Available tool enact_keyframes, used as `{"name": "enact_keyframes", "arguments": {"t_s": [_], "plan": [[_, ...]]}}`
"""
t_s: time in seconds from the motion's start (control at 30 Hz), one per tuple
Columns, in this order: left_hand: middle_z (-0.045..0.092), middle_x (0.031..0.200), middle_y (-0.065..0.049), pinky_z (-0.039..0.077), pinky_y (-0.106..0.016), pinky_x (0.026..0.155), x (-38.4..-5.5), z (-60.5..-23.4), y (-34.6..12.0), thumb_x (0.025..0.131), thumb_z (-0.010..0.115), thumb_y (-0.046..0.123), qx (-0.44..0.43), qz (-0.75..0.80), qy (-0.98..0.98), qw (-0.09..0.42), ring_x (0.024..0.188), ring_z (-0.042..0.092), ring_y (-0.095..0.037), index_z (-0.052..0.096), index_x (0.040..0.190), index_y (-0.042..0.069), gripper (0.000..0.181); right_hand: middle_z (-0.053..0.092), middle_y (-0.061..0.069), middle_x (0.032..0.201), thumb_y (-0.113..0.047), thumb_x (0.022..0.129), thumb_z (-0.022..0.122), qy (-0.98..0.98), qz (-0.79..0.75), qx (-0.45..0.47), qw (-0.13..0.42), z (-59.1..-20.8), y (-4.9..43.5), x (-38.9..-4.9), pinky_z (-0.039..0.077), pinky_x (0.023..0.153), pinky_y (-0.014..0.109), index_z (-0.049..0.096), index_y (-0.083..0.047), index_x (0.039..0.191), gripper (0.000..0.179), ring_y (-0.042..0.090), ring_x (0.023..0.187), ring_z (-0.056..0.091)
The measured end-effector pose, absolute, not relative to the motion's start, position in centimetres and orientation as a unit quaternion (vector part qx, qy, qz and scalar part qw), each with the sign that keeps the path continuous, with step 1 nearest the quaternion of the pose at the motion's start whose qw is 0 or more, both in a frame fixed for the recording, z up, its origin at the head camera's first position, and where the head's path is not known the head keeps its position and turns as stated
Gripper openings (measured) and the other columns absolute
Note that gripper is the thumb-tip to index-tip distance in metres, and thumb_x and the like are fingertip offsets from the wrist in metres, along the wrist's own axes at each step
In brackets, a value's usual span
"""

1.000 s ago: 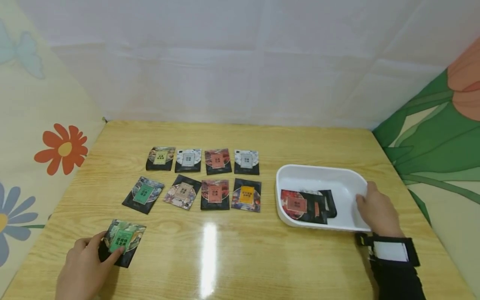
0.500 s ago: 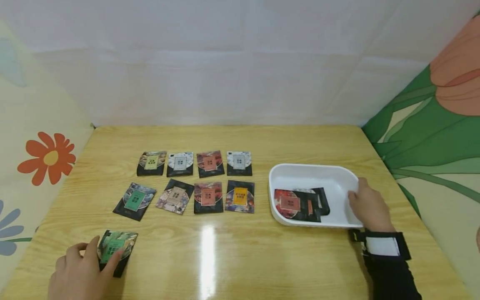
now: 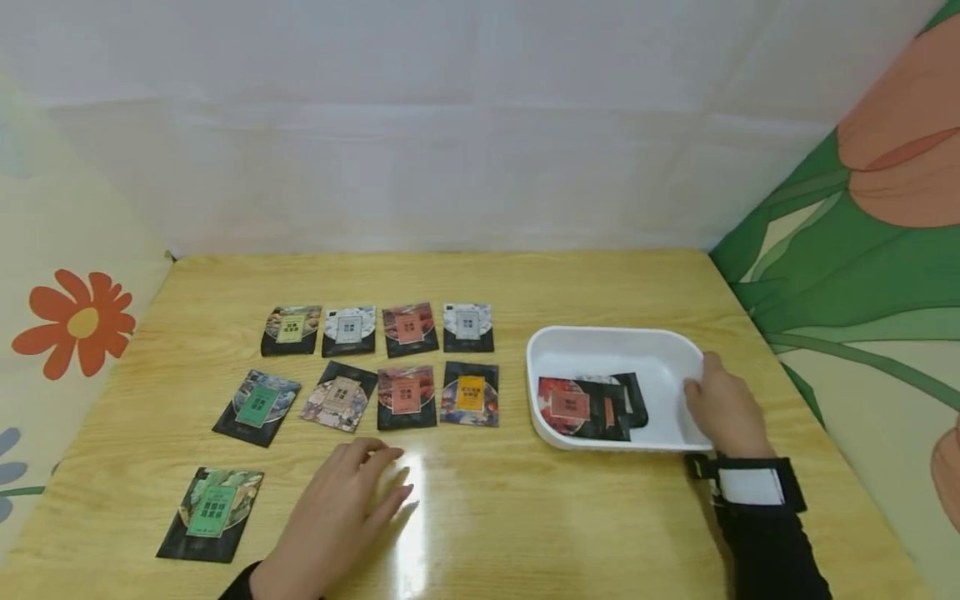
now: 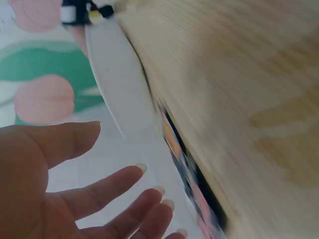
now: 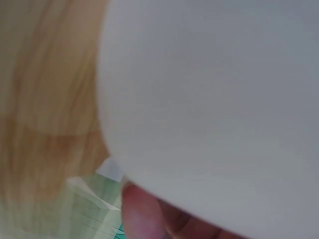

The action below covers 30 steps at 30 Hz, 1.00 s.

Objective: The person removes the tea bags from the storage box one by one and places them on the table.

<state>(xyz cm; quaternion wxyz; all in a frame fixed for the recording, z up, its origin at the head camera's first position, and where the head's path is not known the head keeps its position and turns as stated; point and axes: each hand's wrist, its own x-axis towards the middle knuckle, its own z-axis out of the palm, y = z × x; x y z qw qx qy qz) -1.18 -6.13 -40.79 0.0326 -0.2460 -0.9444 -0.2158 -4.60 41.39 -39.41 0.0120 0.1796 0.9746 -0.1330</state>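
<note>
My left hand (image 3: 339, 504) is over the near part of the table, its fingers loosely bent and nothing held, as the left wrist view also shows. To its left lies a sachet with a green label (image 3: 210, 512), flat on the wood. At the right, my right hand (image 3: 726, 410) grips the right end of a white plastic tray (image 3: 663, 387), thumb over the rim. The tray's white wall (image 5: 209, 109) fills most of the right wrist view. Inside the tray, at its left side, a few overlapping dark sachets lie with a red-labelled one (image 3: 573, 407) on top.
Two rows of sachets lie left of the tray; the back row includes a yellow-labelled one (image 3: 291, 330), the front row an orange-labelled one (image 3: 471, 394). A white cloth (image 3: 480, 167) hangs behind the wooden table (image 3: 525, 517). Flower-printed panels (image 3: 892, 275) flank both sides.
My left hand has let go of the green-labelled sachet, left it on the table at the front left, and moved right. The right hand stays on the tray. The head view has shifted slightly.
</note>
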Motion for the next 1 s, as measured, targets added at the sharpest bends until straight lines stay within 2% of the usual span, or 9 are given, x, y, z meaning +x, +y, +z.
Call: {"name": "enact_keyframes", "arguments": {"t_s": [0.23, 0.4, 0.57, 0.77, 0.87, 1.0], "plan": [[0.058, 0.118, -0.002, 0.043, -0.035, 0.094, -2.8, -40.3, -0.4, 0.09, 0.063, 0.039, -0.372, -0.23, -0.898, 0.042, 0.109, 0.056, -0.017, 0.065, 0.12, 0.015, 0.038, 0.051, 0.045, 0.108, -0.011, 0.096, 0.045, 0.974, -0.138, 0.178, 0.015, -39.7, 41.1, -5.0, 0.048, 0.061, 0.047, 0.027, 0.02, 0.136, 0.054, 0.048, 0.085, 0.062], [0.058, 0.12, -0.002, 0.04, -0.034, 0.098, -3.4, -40.0, 3.9, 0.093, 0.059, 0.038, -0.423, -0.222, -0.874, 0.09, 0.113, 0.055, -0.017, 0.065, 0.12, 0.016, 0.035, 0.049, 0.045, 0.111, -0.011, 0.097, 0.045, 0.972, -0.132, 0.192, 0.026, -39.8, 41.1, -4.9, 0.048, 0.065, 0.049, 0.026, 0.019, 0.137, 0.054, 0.049, 0.09, 0.06], [0.058, 0.122, -0.002, 0.039, -0.031, 0.099, -4.2, -39.5, 7.0, 0.094, 0.058, 0.034, -0.442, -0.243, -0.854, 0.127, 0.114, 0.054, -0.015, 0.065, 0.121, 0.016, 0.033, 0.049, 0.045, 0.11, -0.011, 0.097, 0.045, 0.974, -0.123, 0.189, 0.023, -39.7, 41.2, -4.8, 0.048, 0.064, 0.049, 0.026, 0.019, 0.137, 0.054, 0.049, 0.089, 0.06], [0.06, 0.113, 0.001, 0.041, -0.016, 0.089, -5.8, -39.1, 10.4, 0.098, 0.052, 0.026, -0.463, -0.27, -0.827, 0.167, 0.103, 0.058, -0.009, 0.068, 0.109, 0.014, 0.022, 0.048, 0.045, 0.112, -0.011, 0.097, 0.045, 0.972, -0.121, 0.198, 0.032, -39.5, 41.3, -4.9, 0.047, 0.064, 0.049, 0.024, 0.019, 0.138, 0.055, 0.05, 0.09, 0.059], [0.061, 0.107, 0.002, 0.043, -0.01, 0.076, -6.6, -39.2, 12.1, 0.099, 0.05, 0.023, -0.459, -0.271, -0.833, 0.146, 0.093, 0.06, -0.006, 0.069, 0.108, 0.014, 0.022, 0.048, 0.045, 0.114, -0.011, 0.097, 0.045, 0.972, -0.123, 0.2, 0.034, -39.5, 41.4, -4.9, 0.047, 0.065, 0.05, 0.024, 0.018, 0.138, 0.055, 0.051, 0.092, 0.059], [0.062, 0.105, 0.001, 0.043, -0.01, 0.065, -7.4, -39.4, 14.2, 0.095, 0.058, 0.022, -0.447, -0.243, -0.857, 0.085, 0.085, 0.061, -0.005, 0.067, 0.115, 0.014, 0.023, 0.047, 0.045, 0.115, -0.012, 0.097, 0.045, 0.971, -0.127, 0.201, 0.034, -39.5, 41.3, -4.7, 0.047, 0.066, 0.051, 0.025, 0.018, 0.138, 0.054, 0.051, 0.093, 0.059]]}}
